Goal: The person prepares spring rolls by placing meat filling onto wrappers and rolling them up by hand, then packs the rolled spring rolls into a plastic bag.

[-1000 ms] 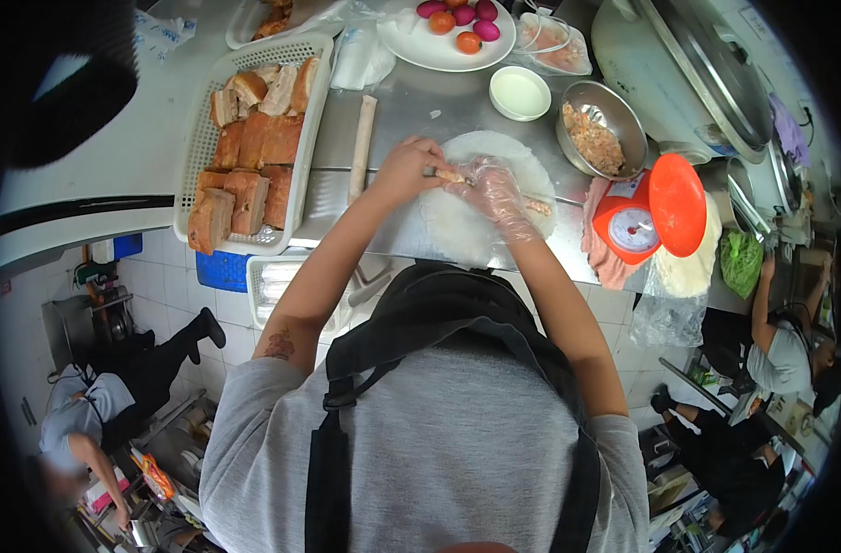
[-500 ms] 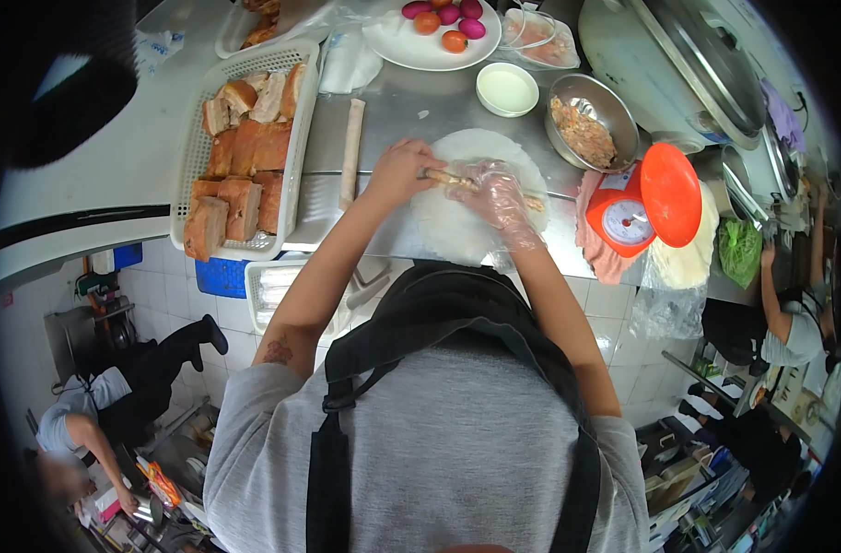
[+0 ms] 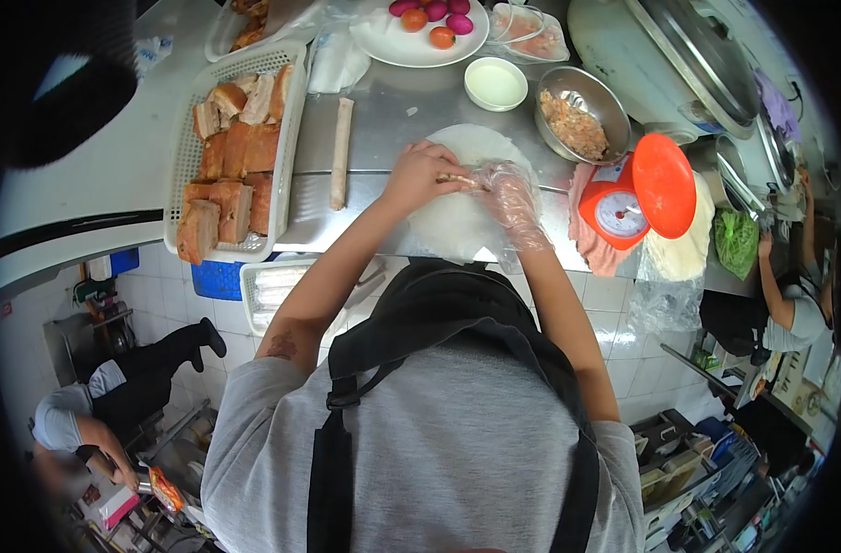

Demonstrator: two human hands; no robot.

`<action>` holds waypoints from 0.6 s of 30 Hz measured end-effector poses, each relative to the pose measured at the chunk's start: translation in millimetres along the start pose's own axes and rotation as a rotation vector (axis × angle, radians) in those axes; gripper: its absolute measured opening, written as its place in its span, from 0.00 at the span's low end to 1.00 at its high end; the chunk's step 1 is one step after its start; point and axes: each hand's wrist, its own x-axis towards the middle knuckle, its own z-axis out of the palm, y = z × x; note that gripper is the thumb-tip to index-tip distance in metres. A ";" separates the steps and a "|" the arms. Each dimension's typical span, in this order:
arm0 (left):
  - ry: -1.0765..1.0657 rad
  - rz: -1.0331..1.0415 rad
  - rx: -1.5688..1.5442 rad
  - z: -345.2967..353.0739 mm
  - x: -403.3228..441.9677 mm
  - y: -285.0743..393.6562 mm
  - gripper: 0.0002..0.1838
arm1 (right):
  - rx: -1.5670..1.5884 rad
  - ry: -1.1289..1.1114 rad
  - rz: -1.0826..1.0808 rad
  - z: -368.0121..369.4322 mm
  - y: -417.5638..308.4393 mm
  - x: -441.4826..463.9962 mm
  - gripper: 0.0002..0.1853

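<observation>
A round, translucent white wrapper sheet lies flat on the steel counter. Across it runs a thin strip of meat filling, mostly covered by my fingers. My left hand, bare, is closed with its fingertips pinching the strip's left end. In a clear plastic glove, my right hand curls over the strip from the right, fingers closed on it close to the left fingertips. Left of the sheet lies a long, pale finished roll. Beyond the sheet, a steel bowl holds orange-pink minced filling.
A white bowl of pale liquid and a plate of eggs stand at the back. On the right are a red scale and pink cloth. A basket of roast pork sits left. Other people work on both sides.
My hands have drawn closer together along the filling strip, and the right glove now covers its right end. The whole view has shifted slightly. The person at left has moved an arm.
</observation>
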 end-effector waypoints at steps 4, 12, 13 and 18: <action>0.015 0.029 0.017 9.6 6.1 2.6 0.16 | -0.071 0.048 -0.022 -14.4 -2.3 -1.7 0.15; -0.040 -0.015 0.028 7.7 10.3 8.8 0.15 | 0.002 -0.007 0.045 -31.8 8.4 -7.1 0.14; -0.013 -0.025 -0.008 7.5 8.8 9.7 0.14 | 0.058 0.074 0.043 -30.2 8.4 -10.5 0.13; 0.001 0.011 -0.056 10.8 7.1 3.1 0.11 | 0.211 0.111 0.084 -35.8 6.2 -10.8 0.16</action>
